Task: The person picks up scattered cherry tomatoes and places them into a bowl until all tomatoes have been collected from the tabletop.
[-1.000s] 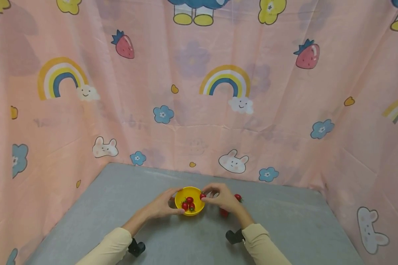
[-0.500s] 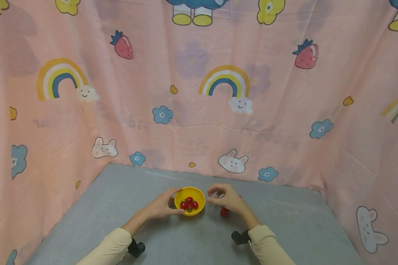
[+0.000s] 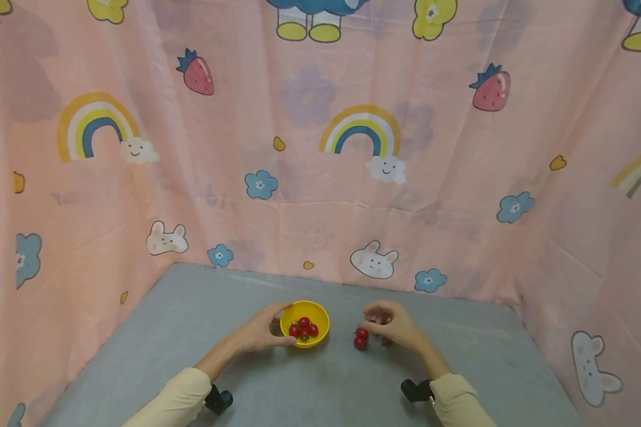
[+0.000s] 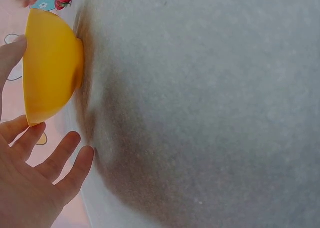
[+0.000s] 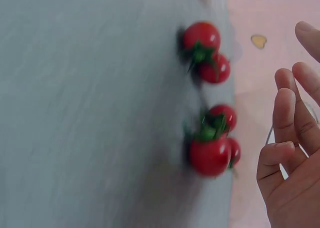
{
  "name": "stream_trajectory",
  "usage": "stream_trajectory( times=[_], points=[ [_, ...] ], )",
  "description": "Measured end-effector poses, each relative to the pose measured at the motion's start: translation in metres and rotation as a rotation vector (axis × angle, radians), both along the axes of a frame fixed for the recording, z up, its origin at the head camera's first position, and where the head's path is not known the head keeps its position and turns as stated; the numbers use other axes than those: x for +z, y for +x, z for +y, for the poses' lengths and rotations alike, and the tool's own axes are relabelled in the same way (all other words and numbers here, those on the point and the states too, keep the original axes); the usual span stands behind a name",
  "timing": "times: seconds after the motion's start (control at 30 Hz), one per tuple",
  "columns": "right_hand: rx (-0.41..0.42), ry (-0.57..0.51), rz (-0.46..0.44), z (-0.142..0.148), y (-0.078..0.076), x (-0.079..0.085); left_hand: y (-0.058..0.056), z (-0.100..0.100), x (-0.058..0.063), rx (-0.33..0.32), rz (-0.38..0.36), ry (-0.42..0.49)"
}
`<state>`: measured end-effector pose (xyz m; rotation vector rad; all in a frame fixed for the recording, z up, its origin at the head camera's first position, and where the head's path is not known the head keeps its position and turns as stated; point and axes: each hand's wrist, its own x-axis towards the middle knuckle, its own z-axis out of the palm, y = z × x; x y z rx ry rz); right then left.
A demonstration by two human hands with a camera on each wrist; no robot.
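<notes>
A yellow bowl [image 3: 320, 332] stands on the grey table with several cherry tomatoes [image 3: 304, 331] inside. My left hand [image 3: 262, 330] holds its left side between thumb and fingertips; in the left wrist view the thumb is at one side of the bowl [image 4: 52, 67], two fingertips at the other, and the remaining fingers are spread off it. My right hand [image 3: 397, 325] hovers over a group of loose tomatoes [image 3: 360, 343], its fingers loosely bent around nothing. The right wrist view shows these tomatoes [image 5: 210, 155] with green stems, apart from the fingers [image 5: 284, 107].
A pink patterned curtain [image 3: 299, 225] hangs along the back and sides of the grey table [image 3: 320, 385]. A black wrist device [image 3: 219, 401] is on the left wrist and another black device [image 3: 416, 390] on the right.
The tomato pinched by my right hand has been let go into the bowl. That hand has then moved right, over the loose tomatoes. My left hand stays at the bowl.
</notes>
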<state>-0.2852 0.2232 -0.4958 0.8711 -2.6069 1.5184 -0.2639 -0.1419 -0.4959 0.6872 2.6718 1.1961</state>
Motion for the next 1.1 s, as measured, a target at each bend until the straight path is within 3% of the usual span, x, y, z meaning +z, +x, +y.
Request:
stream_trajectory(
  times=[0.53,0.83,1.1],
  points=[
    [-0.053,0.056,-0.055,0.054,0.016,-0.013,-0.001,-0.001,-0.002,0.000,0.000,-0.004],
    [-0.067,0.111,-0.105,0.061,0.016,-0.018,-0.001,-0.001,-0.001,0.001,0.008,-0.021],
    [-0.061,0.149,-0.095,0.061,0.013,-0.022,-0.001,-0.001,-0.001,0.007,0.008,-0.036]
  ],
)
